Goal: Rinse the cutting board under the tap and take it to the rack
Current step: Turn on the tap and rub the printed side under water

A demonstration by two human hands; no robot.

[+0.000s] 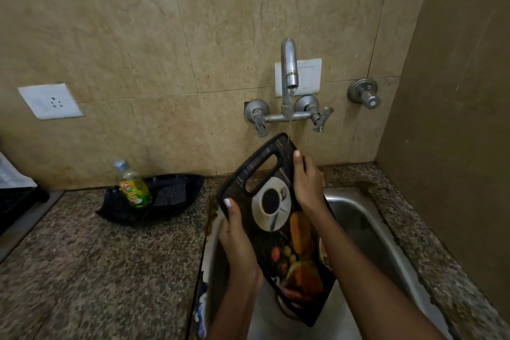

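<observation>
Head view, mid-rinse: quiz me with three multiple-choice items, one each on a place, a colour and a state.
1. Where does the soap bottle stand?
A. in the sink
B. in the black tray on the counter
C. on the wall socket

2. What colour is the bottle's cap?
A. red
B. silver-grey
C. blue

3. What is the tap doing?
A. running onto the board
B. shut off
C. covered with a cloth

Key: 1 B, the soap bottle stands in the black tray, left of the sink. 2 B, its cap is silver-grey. 3 A, water falls from the tap onto the top edge of the board, which the left hand and right hand grip.
</observation>
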